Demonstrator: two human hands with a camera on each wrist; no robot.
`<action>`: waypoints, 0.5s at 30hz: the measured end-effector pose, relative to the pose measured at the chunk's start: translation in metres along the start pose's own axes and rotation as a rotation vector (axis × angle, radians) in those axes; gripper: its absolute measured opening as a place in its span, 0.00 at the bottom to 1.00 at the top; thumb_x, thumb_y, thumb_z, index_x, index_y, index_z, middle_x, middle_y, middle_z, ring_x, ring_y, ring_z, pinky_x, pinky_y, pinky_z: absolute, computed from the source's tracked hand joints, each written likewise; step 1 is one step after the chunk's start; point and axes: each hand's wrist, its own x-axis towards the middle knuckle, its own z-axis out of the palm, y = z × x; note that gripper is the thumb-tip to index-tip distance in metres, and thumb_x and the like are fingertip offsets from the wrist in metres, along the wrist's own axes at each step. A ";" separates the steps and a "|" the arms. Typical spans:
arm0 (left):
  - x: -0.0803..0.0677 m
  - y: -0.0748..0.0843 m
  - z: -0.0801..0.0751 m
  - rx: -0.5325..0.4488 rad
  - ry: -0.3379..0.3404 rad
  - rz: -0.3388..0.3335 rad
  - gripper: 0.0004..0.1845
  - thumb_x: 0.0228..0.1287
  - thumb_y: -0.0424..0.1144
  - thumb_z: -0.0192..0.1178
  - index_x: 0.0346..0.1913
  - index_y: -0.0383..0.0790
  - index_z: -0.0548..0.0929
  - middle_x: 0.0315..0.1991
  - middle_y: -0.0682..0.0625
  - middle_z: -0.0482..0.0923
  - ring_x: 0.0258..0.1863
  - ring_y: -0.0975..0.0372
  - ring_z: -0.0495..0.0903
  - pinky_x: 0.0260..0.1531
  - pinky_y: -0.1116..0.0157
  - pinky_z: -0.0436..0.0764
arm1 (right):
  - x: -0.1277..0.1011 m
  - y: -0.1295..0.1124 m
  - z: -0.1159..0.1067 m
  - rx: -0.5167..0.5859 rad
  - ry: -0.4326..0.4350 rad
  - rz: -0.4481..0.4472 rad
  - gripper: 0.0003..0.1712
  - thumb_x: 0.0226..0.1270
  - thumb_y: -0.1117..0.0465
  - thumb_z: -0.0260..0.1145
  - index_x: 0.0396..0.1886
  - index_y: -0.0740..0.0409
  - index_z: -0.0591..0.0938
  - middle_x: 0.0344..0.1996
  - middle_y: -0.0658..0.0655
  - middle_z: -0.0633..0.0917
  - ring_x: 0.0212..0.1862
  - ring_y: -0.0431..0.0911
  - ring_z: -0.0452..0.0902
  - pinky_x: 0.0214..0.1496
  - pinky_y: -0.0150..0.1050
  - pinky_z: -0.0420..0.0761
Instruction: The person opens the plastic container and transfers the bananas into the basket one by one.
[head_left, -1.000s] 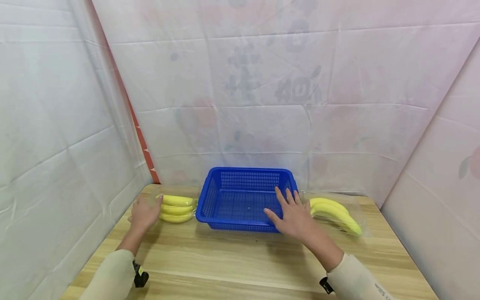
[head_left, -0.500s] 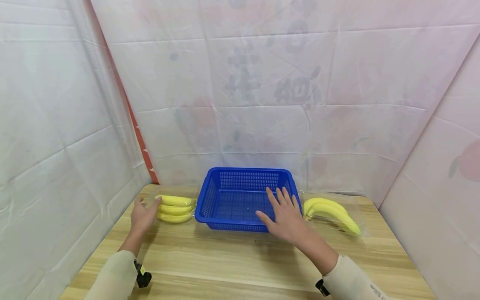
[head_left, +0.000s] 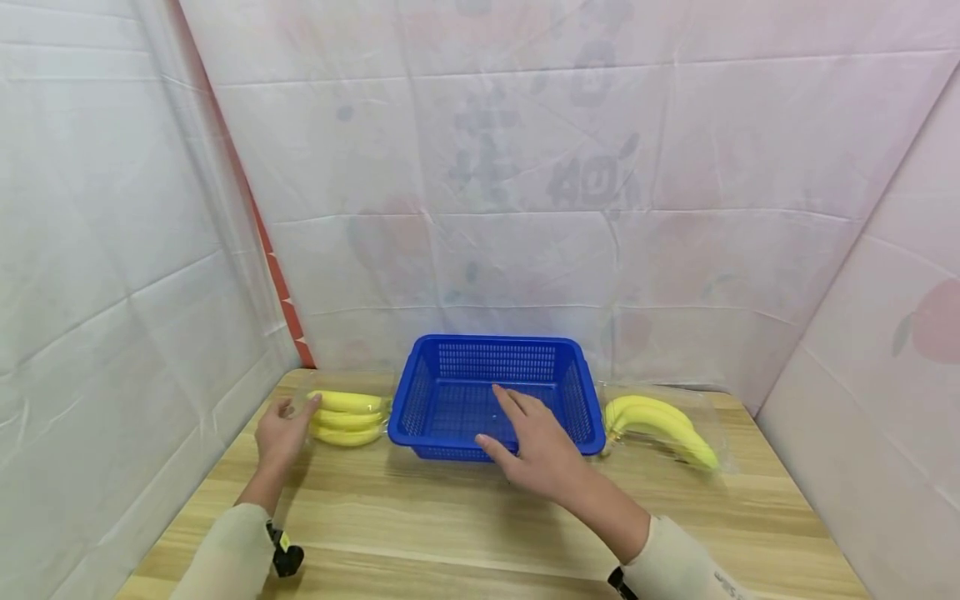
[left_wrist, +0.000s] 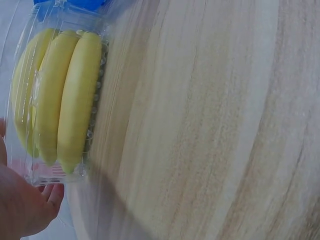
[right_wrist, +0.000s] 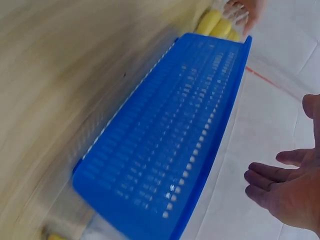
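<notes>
On the left of the table, three yellow bananas (head_left: 347, 419) lie in a clear plastic box (left_wrist: 47, 172), seen up close in the left wrist view. My left hand (head_left: 279, 435) grips the box at its left end, thumb over the top and fingers behind the end wall. A blue slotted basket (head_left: 423, 450) stands in the middle at the back. Over the basket's front rim hangs my right hand (head_left: 534, 446), fingers extended and holding nothing. In the right wrist view those fingertips (right_wrist: 257, 195) are apart from the basket's side.
A second clear pack of bananas (head_left: 663, 425) lies just right of the basket on the wooden table (head_left: 420, 533). White printed sheets (head_left: 525, 167) enclose the back and both sides, right behind the basket.
My right hand has moved left across the front of the basket, its fingers closing together somewhat. My left hand stays at the box, barely shifted.
</notes>
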 end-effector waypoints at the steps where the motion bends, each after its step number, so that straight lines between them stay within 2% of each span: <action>1: 0.000 0.000 0.000 -0.009 -0.001 -0.005 0.53 0.70 0.71 0.62 0.81 0.32 0.63 0.78 0.26 0.65 0.78 0.36 0.66 0.78 0.40 0.67 | 0.000 -0.003 0.002 0.001 -0.005 -0.010 0.46 0.79 0.34 0.60 0.86 0.50 0.61 0.80 0.64 0.72 0.80 0.63 0.67 0.78 0.65 0.72; 9: -0.006 -0.004 0.001 -0.119 -0.003 -0.081 0.56 0.66 0.74 0.63 0.85 0.42 0.59 0.81 0.31 0.64 0.80 0.38 0.66 0.78 0.39 0.68 | 0.001 -0.021 0.021 0.110 -0.055 -0.160 0.40 0.81 0.35 0.59 0.84 0.47 0.67 0.77 0.55 0.76 0.78 0.53 0.72 0.77 0.57 0.77; 15: -0.008 -0.005 0.002 -0.194 0.050 -0.097 0.54 0.66 0.71 0.66 0.84 0.42 0.62 0.79 0.32 0.68 0.77 0.40 0.70 0.76 0.43 0.71 | 0.003 -0.039 0.046 0.191 -0.193 -0.246 0.36 0.84 0.37 0.55 0.82 0.45 0.69 0.76 0.50 0.78 0.77 0.48 0.74 0.77 0.53 0.78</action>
